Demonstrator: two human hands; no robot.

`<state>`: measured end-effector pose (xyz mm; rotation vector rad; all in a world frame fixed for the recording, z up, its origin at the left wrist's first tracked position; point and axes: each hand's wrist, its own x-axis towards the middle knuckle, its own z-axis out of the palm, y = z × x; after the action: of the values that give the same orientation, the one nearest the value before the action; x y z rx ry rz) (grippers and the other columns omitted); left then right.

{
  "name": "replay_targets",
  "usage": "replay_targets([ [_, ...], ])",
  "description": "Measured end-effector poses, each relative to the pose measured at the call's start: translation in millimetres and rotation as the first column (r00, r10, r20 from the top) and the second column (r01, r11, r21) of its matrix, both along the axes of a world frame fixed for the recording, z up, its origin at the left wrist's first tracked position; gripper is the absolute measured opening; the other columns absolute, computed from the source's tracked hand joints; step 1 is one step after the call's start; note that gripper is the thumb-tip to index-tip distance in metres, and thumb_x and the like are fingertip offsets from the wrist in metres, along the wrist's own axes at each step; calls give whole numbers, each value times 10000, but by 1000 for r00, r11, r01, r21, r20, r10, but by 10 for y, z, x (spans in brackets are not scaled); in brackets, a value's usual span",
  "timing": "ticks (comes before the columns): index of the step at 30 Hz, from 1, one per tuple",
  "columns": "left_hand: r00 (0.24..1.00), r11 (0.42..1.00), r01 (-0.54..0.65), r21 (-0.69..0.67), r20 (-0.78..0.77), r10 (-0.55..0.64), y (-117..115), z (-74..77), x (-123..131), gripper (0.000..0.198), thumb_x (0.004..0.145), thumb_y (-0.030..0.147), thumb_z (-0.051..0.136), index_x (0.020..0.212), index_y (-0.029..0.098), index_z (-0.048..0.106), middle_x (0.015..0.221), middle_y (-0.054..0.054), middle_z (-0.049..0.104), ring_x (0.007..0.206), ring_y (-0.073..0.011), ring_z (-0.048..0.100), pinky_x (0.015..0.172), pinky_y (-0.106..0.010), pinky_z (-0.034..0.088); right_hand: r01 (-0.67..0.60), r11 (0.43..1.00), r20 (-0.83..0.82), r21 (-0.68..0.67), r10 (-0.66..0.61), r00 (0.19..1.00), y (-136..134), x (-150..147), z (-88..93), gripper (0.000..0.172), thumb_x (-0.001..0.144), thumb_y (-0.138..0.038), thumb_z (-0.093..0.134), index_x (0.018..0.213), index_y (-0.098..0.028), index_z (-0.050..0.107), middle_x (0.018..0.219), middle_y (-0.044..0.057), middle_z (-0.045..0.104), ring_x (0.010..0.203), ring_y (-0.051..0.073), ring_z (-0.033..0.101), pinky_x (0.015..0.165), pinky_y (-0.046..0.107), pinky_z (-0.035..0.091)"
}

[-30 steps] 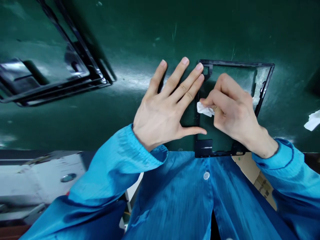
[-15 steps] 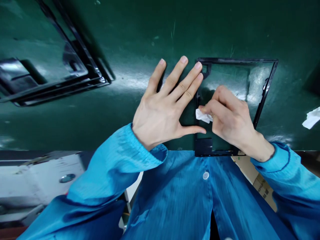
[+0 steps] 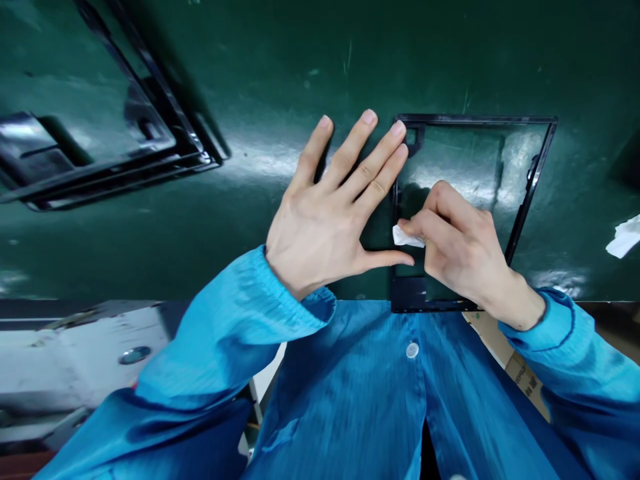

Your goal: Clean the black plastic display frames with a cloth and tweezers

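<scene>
A thin black rectangular frame (image 3: 480,120) lies on the green tabletop (image 3: 280,60), its near edge at the table's front edge. My left hand (image 3: 335,207) is spread out flat, with fingertips and thumb over the frame's left side. Between the thumb and fingers of my right hand (image 3: 460,247) is a small white wipe (image 3: 407,237), pressed against that same left side. The wipe sits between my left thumb and forefinger. Part of the frame's near right corner is hidden by my right hand and wrist.
At the upper left, several more black frames (image 3: 125,170) are stacked. Another white wipe (image 3: 625,237) lies at the far right of the table. Below the table edge are a white metal box (image 3: 110,340) on the left and cardboard (image 3: 500,340) on the right.
My right hand has slid slightly toward me along the frame's left side with the wipe. My left hand has stayed practically in place.
</scene>
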<state>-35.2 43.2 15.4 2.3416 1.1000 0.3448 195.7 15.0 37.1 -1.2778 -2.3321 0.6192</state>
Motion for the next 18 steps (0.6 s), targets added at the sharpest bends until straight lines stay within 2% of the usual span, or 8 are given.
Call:
replay_targets([
  [7,999,1000,3,9,33,-3,1,0,-2,1114,921,861,634,1773,219,316,1808,-142,333,1719,-461,191,1428,-681,47,-36,999,-8,-11,36,999,15,15,18,267,1072,-11,465,917,-197,578,886,9,479,716,127,417,547,304,256],
  [13,998,1000,-10,-15,64,11,5,11,7,1047,927,831,658,1751,251,373,1781,-130,399,1715,-464,211,1418,-698,81,-54,998,-33,-19,53,998,36,40,18,267,1068,-17,469,921,-195,603,875,4,471,702,121,403,550,302,258],
  [18,998,1000,-4,-1,67,4,7,13,3,1091,904,844,683,1751,229,372,1780,-149,392,1709,-468,223,1419,-691,83,-16,999,-150,-39,10,989,64,51,-21,247,1099,-103,536,887,-187,629,869,2,513,718,116,490,575,290,341],
])
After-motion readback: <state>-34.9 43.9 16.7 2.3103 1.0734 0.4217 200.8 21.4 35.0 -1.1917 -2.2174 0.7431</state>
